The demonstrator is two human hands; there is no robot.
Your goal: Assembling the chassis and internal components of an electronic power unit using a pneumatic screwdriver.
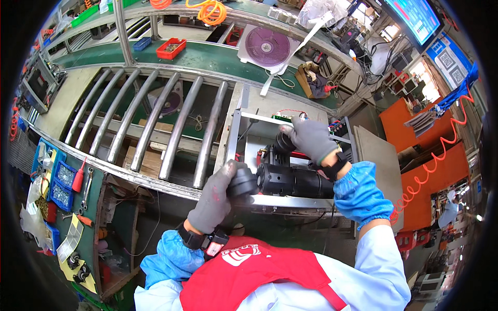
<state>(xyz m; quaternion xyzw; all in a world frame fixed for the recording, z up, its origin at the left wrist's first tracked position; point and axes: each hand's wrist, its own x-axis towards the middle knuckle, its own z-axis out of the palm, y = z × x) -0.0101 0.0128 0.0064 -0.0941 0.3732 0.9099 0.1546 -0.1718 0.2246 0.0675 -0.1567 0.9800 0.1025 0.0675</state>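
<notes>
while the grey-gloved left hand clamps a black, round, stepped cap just beside the black cylindrical motor unit, the grey-gloved right hand reaches to a second black round part, its grip there impossible to tell. the cap looks light, stiff and maybe slick, best held around its rim, whereas the motor unit seems heavy and rigid; around it, the grey metal frame hems in the space, coloured wires crowd the far right corner, and bare steel rollers run off to the left.
</notes>
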